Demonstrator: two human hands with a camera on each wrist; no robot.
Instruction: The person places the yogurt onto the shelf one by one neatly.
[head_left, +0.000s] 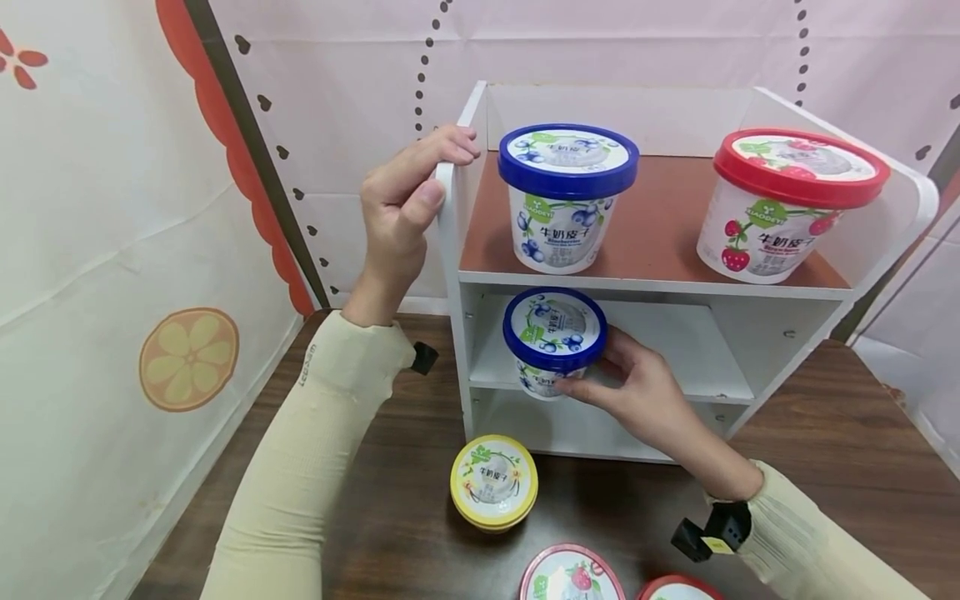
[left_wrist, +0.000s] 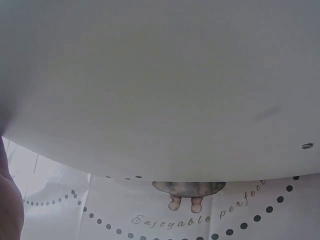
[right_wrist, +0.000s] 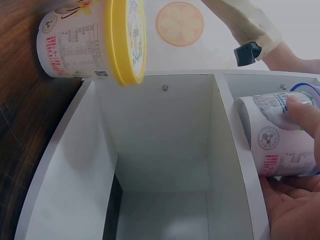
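Observation:
In the head view my right hand (head_left: 637, 383) grips a blue-lidded blueberry tub (head_left: 555, 329) at the front of the middle shelf, thumb on its near side. The right wrist view shows the same tub (right_wrist: 280, 135) between thumb and fingers, close to the shelf's edge. My left hand (head_left: 408, 192) holds the top of the left side panel of a white shelf unit (head_left: 450, 242), fingers over the edge and thumb on its front. In the left wrist view, the panel (left_wrist: 160, 90) fills most of the picture.
On the brown top shelf stand another blue-lidded tub (head_left: 566, 200) and a red-lidded strawberry tub (head_left: 787, 204). A yellow-lidded tub (head_left: 495, 483) stands on the wooden table (head_left: 397, 500) before the unit. Nearer are a pink-rimmed tub (head_left: 572, 575) and a red-rimmed tub (head_left: 678, 588), both partly cut off.

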